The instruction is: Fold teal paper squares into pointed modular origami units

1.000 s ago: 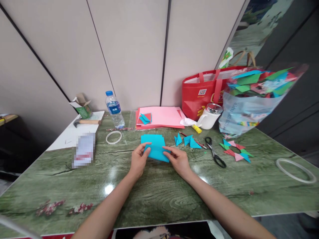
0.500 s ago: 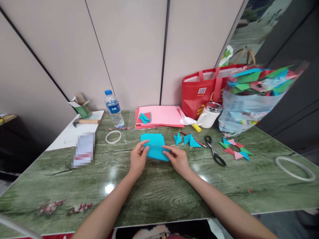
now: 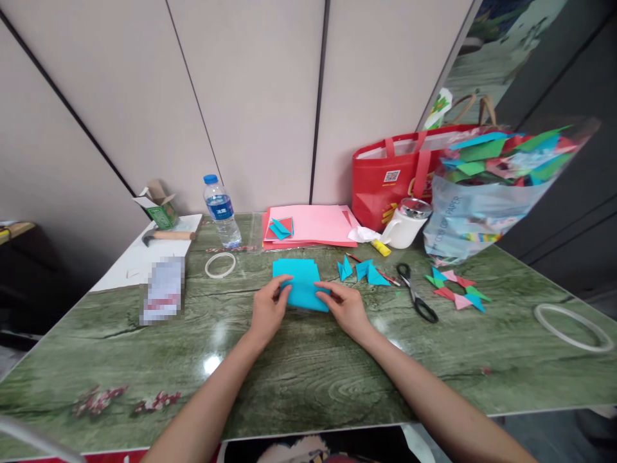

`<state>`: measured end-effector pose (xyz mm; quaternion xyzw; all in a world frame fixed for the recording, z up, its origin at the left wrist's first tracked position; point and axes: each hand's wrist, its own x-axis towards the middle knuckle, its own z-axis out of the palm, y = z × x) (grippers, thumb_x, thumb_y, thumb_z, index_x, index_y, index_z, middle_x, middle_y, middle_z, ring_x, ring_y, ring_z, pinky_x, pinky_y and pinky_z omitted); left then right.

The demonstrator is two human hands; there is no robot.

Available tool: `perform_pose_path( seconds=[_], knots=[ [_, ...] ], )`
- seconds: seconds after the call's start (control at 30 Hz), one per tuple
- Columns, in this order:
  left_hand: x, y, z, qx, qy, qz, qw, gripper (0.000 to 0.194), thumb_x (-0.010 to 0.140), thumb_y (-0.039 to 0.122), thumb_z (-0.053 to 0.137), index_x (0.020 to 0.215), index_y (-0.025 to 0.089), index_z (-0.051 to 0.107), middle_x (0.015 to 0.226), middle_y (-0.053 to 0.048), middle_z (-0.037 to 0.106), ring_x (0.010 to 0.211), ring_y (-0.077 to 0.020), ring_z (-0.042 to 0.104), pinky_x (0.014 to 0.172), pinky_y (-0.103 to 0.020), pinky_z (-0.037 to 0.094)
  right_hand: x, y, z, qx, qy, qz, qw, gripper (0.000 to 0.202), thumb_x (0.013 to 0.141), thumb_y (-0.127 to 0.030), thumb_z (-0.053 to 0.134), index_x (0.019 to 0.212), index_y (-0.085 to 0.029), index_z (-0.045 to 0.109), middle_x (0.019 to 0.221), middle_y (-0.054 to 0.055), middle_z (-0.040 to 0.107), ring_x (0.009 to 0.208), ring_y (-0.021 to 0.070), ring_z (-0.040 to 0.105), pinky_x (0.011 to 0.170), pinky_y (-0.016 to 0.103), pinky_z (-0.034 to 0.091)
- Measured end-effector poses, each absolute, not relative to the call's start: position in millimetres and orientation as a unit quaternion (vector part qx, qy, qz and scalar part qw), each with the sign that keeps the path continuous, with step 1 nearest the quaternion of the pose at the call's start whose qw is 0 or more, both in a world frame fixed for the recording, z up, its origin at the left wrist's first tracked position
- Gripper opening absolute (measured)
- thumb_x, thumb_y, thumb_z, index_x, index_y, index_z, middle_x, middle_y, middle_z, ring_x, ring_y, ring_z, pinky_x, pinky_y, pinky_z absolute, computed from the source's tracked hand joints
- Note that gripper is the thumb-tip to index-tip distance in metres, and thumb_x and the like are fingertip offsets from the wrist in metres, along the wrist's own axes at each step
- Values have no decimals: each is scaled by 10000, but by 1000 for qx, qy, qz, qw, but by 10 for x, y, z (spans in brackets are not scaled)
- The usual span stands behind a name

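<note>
A blue sheet of paper (image 3: 304, 297) is held between my two hands above the green table. My left hand (image 3: 270, 305) pinches its left edge between thumb and fingers. At the right edge, my right hand (image 3: 343, 307) grips it the same way. Just behind it lie more blue sheets (image 3: 295, 266), partly covered by the held one. Several folded blue pieces (image 3: 367, 271) rest to the right of the paper, beside a pencil. Another folded blue piece (image 3: 279, 229) sits on the pink sheets (image 3: 315, 223) at the back.
Black scissors (image 3: 416, 294) and a ring of coloured folded pieces (image 3: 457, 289) lie at the right. Behind them stand a white mug (image 3: 405, 226), a red bag (image 3: 373, 190) and a plastic bag (image 3: 463, 218). A water bottle (image 3: 222, 215) and a hammer (image 3: 171, 236) are at the left.
The held blue paper looks flatter, with its left part shifted slightly. My left fingers have moved a little to the right and down; my right hand has hardly moved.
</note>
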<state>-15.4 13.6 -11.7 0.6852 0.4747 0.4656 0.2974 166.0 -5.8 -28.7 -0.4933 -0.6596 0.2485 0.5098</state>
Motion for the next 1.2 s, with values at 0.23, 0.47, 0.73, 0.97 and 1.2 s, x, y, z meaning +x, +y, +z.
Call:
perform_pose_path(
  seconds=[0.23, 0.47, 0.73, 0.97, 1.2],
  knots=[
    [-186, 171, -44, 704, 471, 438, 301, 203, 773, 226, 511, 880, 159, 671, 862, -55, 687, 755, -170, 614, 671, -264, 469, 1680, -30, -273, -505, -628, 312, 504, 294, 727, -361, 579, 935, -163, 635, 614, 5, 576, 451, 92, 399, 431, 213, 322],
    [-179, 165, -36, 699, 468, 450, 300, 193, 758, 234, 535, 867, 172, 683, 862, -49, 696, 755, -176, 623, 680, -272, 479, 1699, -20, -254, -504, -613, 325, 514, 267, 710, -386, 587, 840, -158, 636, 479, -56, 338, 444, 83, 284, 422, 213, 228],
    [-168, 152, -29, 696, 468, 450, 306, 189, 754, 233, 539, 853, 164, 685, 843, -51, 698, 734, -170, 621, 646, -257, 476, 1710, -14, -244, -510, -611, 340, 501, 258, 715, -382, 577, 812, -147, 624, 492, -45, 399, 436, 84, 306, 418, 211, 228],
    [-122, 103, -40, 710, 464, 429, 311, 214, 757, 260, 529, 859, 163, 689, 816, -60, 698, 678, -166, 605, 607, -258, 461, 1732, -18, -212, -506, -671, 297, 453, 215, 749, -326, 546, 877, -193, 655, 810, 26, 659, 525, 111, 477, 480, 221, 353],
    [-145, 121, -15, 709, 467, 403, 342, 230, 718, 295, 570, 854, 160, 696, 695, -31, 676, 559, -132, 542, 510, -223, 423, 1744, 3, -256, -511, -655, 308, 463, 223, 732, -336, 573, 848, -196, 703, 761, 25, 695, 506, 122, 492, 457, 226, 351]
  ],
)
